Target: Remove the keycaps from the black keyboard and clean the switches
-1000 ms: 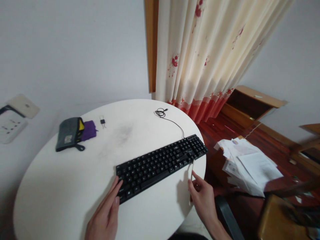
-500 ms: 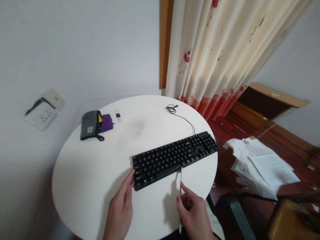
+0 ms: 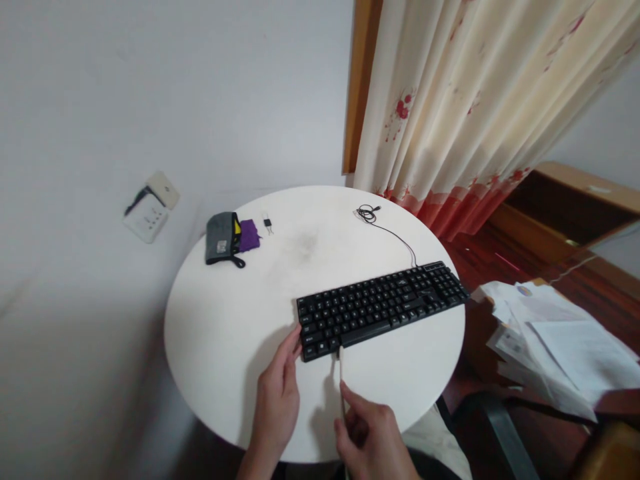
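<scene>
Your half-open left hand [image 3: 278,393] touches the keyboard [image 3: 373,308]; your right hand [image 3: 371,428] pinches a pale stick [image 3: 341,367] at its edge, work apparently unfinished.

Over at the worktop [image 3: 220,347], the left hand [image 3: 279,397] touches the left end of the black keyboard [image 3: 375,310]; the right hand [image 3: 373,433] pinches a pale stick [image 3: 342,368], tip at the keyboard's near edge. Toward the far-left edge lie a grey pouch [image 3: 219,239], purple cloth [image 3: 249,235] and black clip [image 3: 267,223].

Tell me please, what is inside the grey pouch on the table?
Something yellow shows at the open end of the grey pouch; a purple cloth lies at that opening. The pouch covers anything deeper inside.
</scene>
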{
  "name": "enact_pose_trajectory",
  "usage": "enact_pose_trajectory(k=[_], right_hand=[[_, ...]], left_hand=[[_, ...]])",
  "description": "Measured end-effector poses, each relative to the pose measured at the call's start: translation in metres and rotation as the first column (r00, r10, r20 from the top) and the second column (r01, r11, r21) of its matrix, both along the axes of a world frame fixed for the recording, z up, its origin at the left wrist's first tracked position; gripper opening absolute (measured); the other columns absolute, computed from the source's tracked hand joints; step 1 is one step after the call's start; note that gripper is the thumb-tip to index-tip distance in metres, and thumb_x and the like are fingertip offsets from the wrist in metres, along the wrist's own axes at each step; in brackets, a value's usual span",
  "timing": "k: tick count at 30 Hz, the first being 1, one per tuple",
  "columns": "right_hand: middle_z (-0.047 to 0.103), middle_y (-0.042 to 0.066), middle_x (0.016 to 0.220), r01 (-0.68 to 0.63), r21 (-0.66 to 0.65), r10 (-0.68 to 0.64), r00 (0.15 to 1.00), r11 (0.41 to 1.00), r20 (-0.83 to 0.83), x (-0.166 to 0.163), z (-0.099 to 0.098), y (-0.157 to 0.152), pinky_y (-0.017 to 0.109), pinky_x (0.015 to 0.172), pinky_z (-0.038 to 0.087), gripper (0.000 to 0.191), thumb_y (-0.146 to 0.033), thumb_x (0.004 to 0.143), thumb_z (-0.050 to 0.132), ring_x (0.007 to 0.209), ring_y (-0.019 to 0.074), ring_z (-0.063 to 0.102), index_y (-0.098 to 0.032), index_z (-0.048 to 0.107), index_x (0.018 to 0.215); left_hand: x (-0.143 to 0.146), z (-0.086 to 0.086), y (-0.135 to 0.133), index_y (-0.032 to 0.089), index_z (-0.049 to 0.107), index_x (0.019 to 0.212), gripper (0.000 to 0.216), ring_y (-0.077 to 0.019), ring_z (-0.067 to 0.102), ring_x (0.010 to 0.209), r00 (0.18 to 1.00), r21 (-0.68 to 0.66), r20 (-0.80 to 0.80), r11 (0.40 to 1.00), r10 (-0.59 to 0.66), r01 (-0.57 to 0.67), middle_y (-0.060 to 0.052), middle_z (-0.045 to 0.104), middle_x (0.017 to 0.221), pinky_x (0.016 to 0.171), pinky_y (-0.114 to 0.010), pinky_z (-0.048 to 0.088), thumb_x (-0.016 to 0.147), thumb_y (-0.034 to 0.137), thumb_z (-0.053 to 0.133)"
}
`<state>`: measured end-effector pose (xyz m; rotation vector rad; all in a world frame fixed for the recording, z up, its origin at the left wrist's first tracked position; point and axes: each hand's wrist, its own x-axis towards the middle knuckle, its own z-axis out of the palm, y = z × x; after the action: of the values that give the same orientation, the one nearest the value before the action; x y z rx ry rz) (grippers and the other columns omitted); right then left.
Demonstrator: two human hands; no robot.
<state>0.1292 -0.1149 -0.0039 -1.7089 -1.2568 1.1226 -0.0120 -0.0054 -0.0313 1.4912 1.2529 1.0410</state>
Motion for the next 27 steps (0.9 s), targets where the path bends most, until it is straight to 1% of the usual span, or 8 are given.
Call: enact_pose_trajectory(k=[5, 10, 12, 15, 18, 20, 22, 27], right_hand=[[0.066, 0.003, 0.068, -0.11, 0.072, 0.094, 0.976, 0.991, 0.196, 0.005, 0.003, 0.002, 0.021, 0.056, 0.045, 0.043, -0.021, 0.082, 0.056, 0.056, 0.0134, 0.057, -0.013, 0.067, 0.123], [0.068, 0.006, 0.076, -0.16, 0.103, 0.108, 0.914, 0.982, 0.391, 0.035, -0.001, -0.007, 0.023, 0.063, 0.048, 0.044, -0.019, 0.087, 0.049, 0.063, 0.0157, 0.061, -0.015, 0.064, 0.128], [0.069, 0.006, 0.078, -0.117, 0.099, 0.065, 0.904, 0.988, 0.422, 0.053, -0.006, -0.014, 0.024, 0.064, 0.049, 0.044, -0.02, 0.09, 0.047, 0.066, 0.0165, 0.063, -0.016, 0.062, 0.131], [0.071, 0.008, 0.083, 0.002, 0.126, -0.058, 0.896, 0.992, 0.441, 0.079, -0.012, -0.023, 0.025, 0.069, 0.051, 0.043, -0.027, 0.093, 0.046, 0.073, 0.0187, 0.066, -0.015, 0.062, 0.131], [0.072, 0.011, 0.087, 0.084, 0.15, -0.142, 0.889, 0.985, 0.436, 0.091, -0.013, -0.027, 0.025, 0.071, 0.053, 0.043, -0.032, 0.095, 0.046, 0.076, 0.0197, 0.067, -0.013, 0.063, 0.13], [0.072, 0.011, 0.09, 0.084, 0.15, -0.14, 0.896, 0.985, 0.42, 0.087, -0.013, -0.026, 0.025, 0.072, 0.053, 0.043, -0.032, 0.095, 0.045, 0.076, 0.0196, 0.068, -0.012, 0.063, 0.129], [0.072, 0.011, 0.088, 0.046, 0.145, -0.102, 0.909, 0.988, 0.405, 0.076, -0.012, -0.023, 0.026, 0.073, 0.053, 0.043, -0.029, 0.095, 0.044, 0.076, 0.0193, 0.068, -0.011, 0.062, 0.129], [0.07, 0.007, 0.083, -0.177, 0.132, 0.113, 0.914, 0.975, 0.389, 0.039, -0.011, -0.013, 0.023, 0.065, 0.051, 0.046, -0.019, 0.091, 0.046, 0.071, 0.0168, 0.065, -0.013, 0.056, 0.136]], left_hand=[[0.0, 0.002, 0.001, 0.023, 0.056, 0.134, 0.041, -0.0222, 0.057, 0.125, 0.998, 0.027, -0.057, 1.0, 0.002, 0.0, -0.007, 0.057, 0.139, 0.11, -0.042, 0.042, 0.098, 0.034, 0.039], [0.0, 0.004, 0.003, 0.022, 0.061, 0.129, 0.039, -0.0223, 0.056, 0.126, 0.994, 0.087, -0.104, 0.996, 0.025, -0.016, -0.006, 0.06, 0.136, 0.109, -0.041, 0.044, 0.095, 0.03, 0.041], [0.0, 0.005, 0.003, 0.022, 0.061, 0.129, 0.039, -0.0221, 0.057, 0.124, 0.993, 0.092, -0.111, 0.996, 0.031, -0.02, -0.006, 0.06, 0.135, 0.108, -0.041, 0.045, 0.094, 0.028, 0.042], [0.0, 0.005, 0.002, 0.022, 0.061, 0.129, 0.039, -0.022, 0.059, 0.122, 0.993, 0.095, -0.112, 0.995, 0.034, -0.024, -0.006, 0.061, 0.135, 0.107, -0.04, 0.046, 0.094, 0.027, 0.043], [0.0, 0.005, 0.002, 0.022, 0.061, 0.128, 0.039, -0.0219, 0.058, 0.123, 0.995, 0.101, -0.098, 0.995, 0.031, -0.021, -0.006, 0.06, 0.135, 0.107, -0.04, 0.046, 0.093, 0.025, 0.043], [0.0, 0.004, 0.001, 0.022, 0.06, 0.128, 0.04, -0.022, 0.059, 0.122, 0.996, 0.095, -0.083, 0.995, 0.026, -0.018, -0.006, 0.06, 0.136, 0.107, -0.04, 0.046, 0.093, 0.025, 0.043], [0.0, 0.003, 0.001, 0.023, 0.06, 0.129, 0.04, -0.0222, 0.06, 0.121, 0.997, 0.07, -0.068, 0.997, 0.022, -0.017, -0.006, 0.059, 0.136, 0.107, -0.041, 0.046, 0.094, 0.026, 0.043], [-0.001, 0.001, 0.0, 0.022, 0.057, 0.132, 0.04, -0.0224, 0.059, 0.122, 1.0, 0.02, -0.006, 1.0, 0.001, -0.001, -0.007, 0.057, 0.139, 0.109, -0.041, 0.044, 0.096, 0.028, 0.042]])
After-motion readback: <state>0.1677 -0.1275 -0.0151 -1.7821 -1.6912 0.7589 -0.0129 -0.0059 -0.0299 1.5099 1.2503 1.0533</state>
